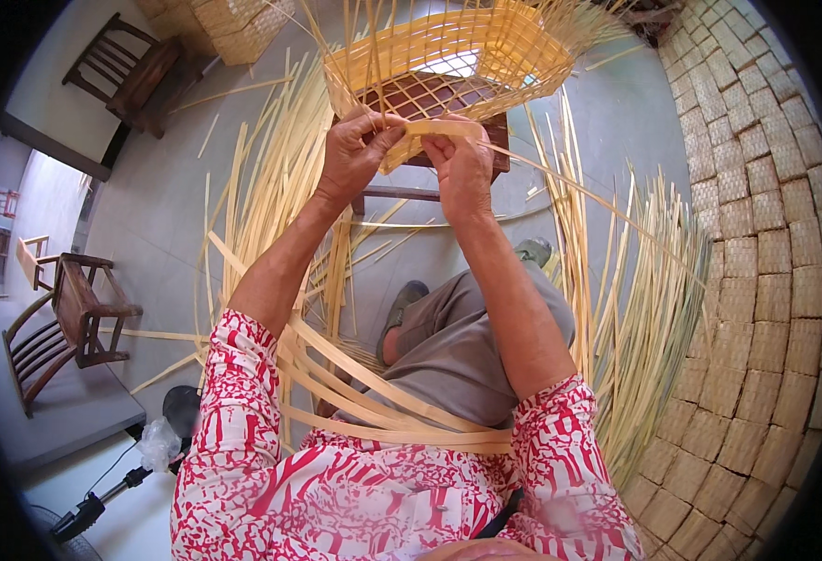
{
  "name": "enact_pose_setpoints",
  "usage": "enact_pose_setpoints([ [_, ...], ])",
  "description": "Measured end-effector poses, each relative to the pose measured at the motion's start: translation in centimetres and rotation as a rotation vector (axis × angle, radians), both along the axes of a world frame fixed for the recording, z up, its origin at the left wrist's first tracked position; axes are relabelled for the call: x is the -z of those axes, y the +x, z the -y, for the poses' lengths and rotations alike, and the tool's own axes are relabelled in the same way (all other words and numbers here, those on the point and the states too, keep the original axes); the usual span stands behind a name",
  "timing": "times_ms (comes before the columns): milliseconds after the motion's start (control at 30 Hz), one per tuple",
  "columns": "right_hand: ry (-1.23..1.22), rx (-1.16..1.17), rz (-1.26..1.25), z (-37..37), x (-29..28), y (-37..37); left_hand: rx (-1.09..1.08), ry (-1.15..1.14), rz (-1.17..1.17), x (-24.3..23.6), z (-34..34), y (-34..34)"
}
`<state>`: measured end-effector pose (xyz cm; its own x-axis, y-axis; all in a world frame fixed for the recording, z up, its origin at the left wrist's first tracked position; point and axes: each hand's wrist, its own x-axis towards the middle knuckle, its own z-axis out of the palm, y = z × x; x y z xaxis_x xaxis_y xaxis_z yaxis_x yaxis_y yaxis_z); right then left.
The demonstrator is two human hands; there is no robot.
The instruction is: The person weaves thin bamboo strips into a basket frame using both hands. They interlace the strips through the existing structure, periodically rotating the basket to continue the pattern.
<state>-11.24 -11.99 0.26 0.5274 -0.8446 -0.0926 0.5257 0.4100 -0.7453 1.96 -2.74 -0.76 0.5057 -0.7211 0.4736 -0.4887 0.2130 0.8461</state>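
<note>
A half-woven bamboo basket [374,58] with an open lattice and loose strip ends rests tilted on a dark wooden stool [499,140] in front of me. At its near edge my left hand [357,154] pinches a flat bamboo strip [434,129] between thumb and fingers. My right hand [462,168] grips the same strip a little to the right, its fingers curled under it. A long thin end of bamboo trails from the right hand toward the lower right. More bamboo strips [374,374] lie across my lap.
Bundles of loose bamboo strips [285,159] cover the floor on the left, with another bundle [649,271] on the right. Stacked woven pieces [757,280] line the right side. Wooden chairs [74,309] stand at left, and a black stand [102,500] at lower left.
</note>
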Motion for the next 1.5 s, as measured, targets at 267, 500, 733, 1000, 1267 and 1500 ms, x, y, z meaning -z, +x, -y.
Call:
enact_pose_setpoints([
  [267,0.067,-0.034,0.026,0.1,-1.0,-0.4,-0.077,0.002,0.063,-1.0,0.2,-0.8],
  [500,-0.172,-0.050,-0.098,0.7,-0.9,-0.5,-0.101,-0.030,0.122,-0.7,0.2,-0.2],
  [733,-0.415,0.096,-0.242,6.0,-0.6,-1.0,-0.106,-0.043,0.087,-0.4,0.5,0.1],
  [1000,-0.133,0.090,-0.080,5.9,-0.4,-0.9,-0.051,-0.054,0.036,-0.3,0.3,0.3],
  [1267,0.176,0.105,0.072,6.3,-0.4,-0.9,-0.066,-0.014,0.094,-0.6,0.5,-0.1],
  [1500,-0.445,0.278,-0.308,7.2,0.6,1.3,-0.076,0.018,0.039,-1.6,0.3,-0.8],
])
